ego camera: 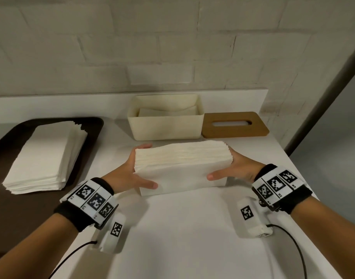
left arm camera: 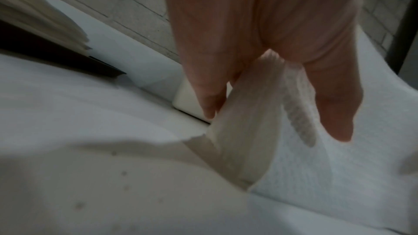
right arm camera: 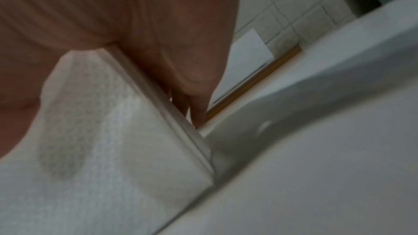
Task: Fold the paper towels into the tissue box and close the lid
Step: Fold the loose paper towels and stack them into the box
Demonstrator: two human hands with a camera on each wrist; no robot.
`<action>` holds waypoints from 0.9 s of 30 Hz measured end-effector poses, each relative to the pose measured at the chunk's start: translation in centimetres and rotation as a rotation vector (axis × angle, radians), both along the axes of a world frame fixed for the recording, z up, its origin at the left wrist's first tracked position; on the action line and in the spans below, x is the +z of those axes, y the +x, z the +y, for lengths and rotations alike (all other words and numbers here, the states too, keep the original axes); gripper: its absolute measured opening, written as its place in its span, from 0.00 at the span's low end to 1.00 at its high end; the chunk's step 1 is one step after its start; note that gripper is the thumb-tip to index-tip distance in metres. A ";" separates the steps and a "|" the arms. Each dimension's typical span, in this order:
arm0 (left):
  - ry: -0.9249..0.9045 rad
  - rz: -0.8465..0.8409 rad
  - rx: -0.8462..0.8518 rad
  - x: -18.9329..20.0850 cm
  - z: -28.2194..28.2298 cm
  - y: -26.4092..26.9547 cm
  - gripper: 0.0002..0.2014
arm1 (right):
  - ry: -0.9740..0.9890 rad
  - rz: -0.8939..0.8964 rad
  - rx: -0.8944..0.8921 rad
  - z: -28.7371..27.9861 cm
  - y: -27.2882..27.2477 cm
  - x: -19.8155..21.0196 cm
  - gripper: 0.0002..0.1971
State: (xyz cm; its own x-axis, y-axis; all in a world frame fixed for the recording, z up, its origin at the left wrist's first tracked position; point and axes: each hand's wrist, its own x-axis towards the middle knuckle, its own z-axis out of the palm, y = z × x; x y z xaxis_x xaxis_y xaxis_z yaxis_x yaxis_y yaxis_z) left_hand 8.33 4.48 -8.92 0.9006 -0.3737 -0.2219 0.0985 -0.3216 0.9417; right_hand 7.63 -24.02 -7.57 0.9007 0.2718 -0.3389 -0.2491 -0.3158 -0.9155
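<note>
A thick folded stack of white paper towels (ego camera: pixel 182 166) stands on the white table in front of the tissue box. My left hand (ego camera: pixel 132 174) grips its left end, thumb on the near face and fingers behind. My right hand (ego camera: pixel 233 168) grips the right end the same way. The wrist views show the towel stack (left arm camera: pixel 305 158) (right arm camera: pixel 108 140) squeezed between thumb and fingers. The cream tissue box (ego camera: pixel 166 125) stands open just behind, with a few towels lying inside. Its brown wooden lid (ego camera: pixel 235 125) with a slot lies flat to the right of the box.
A dark brown tray (ego camera: pixel 9 158) at the left holds another pile of unfolded paper towels (ego camera: pixel 45 154). A white brick wall runs behind the table. The table's right edge (ego camera: pixel 305 178) is close to my right wrist. Cables trail from both wrist cameras.
</note>
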 end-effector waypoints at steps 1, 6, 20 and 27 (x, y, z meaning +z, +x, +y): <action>-0.010 -0.002 0.006 0.1 0.0 0.0 0.48 | 0.023 0.000 0.004 0.2 0.0 0.1 0.36; 0.010 -0.080 -0.004 0.2 0.3 -0.5 0.48 | 0.041 0.004 0.057 -0.5 -0.2 -0.2 0.30; 0.345 -0.137 -0.069 0.2 1.0 1.4 0.23 | -0.126 -0.054 0.111 -0.7 1.0 0.2 0.29; 0.299 -0.071 -0.048 -0.1 1.2 2.0 0.49 | -0.106 0.003 0.138 -1.2 1.6 0.9 0.32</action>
